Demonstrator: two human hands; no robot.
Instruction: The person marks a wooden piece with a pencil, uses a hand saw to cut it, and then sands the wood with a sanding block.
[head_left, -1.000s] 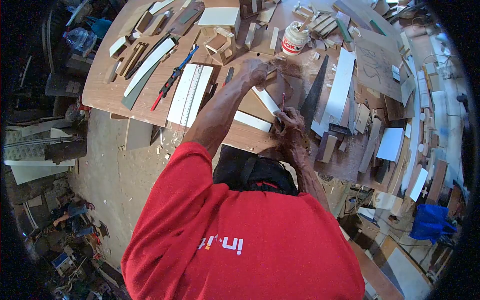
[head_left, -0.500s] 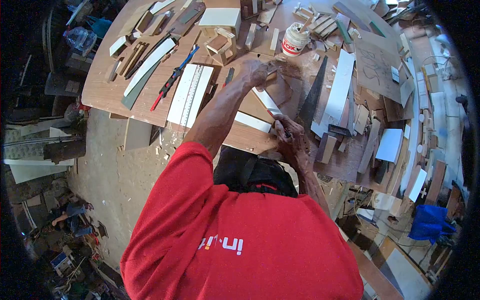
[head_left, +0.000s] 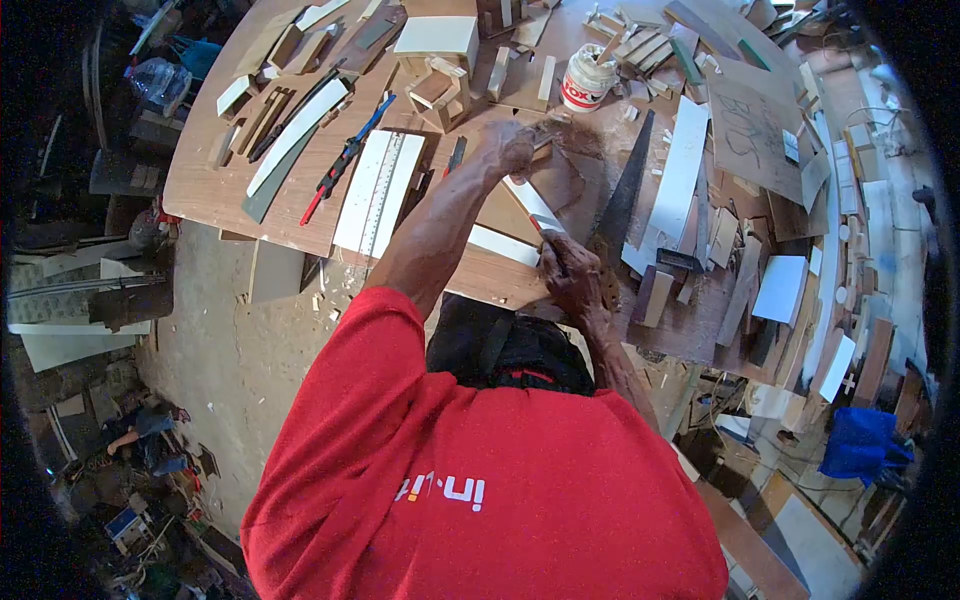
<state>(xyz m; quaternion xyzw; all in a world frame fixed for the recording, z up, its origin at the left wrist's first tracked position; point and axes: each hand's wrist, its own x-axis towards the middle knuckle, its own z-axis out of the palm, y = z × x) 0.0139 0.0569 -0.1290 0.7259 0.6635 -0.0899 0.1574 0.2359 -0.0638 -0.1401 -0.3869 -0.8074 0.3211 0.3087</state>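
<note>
One tool (head_left: 538,225) in right hand (head_left: 571,268), at white strip's (head_left: 533,205) edge, left hand's (head_left: 512,150) grip unclear

Fingers of the left hand (head_left: 518,148) blur into shadow, while the right hand (head_left: 572,270) covers part of a slim red tool (head_left: 536,223).

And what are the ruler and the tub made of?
The ruler looks like clear, smooth plastic: the white board seems to show through. The tub is probably plastic too, smooth and white with red print, but painted metal is possible.
</note>
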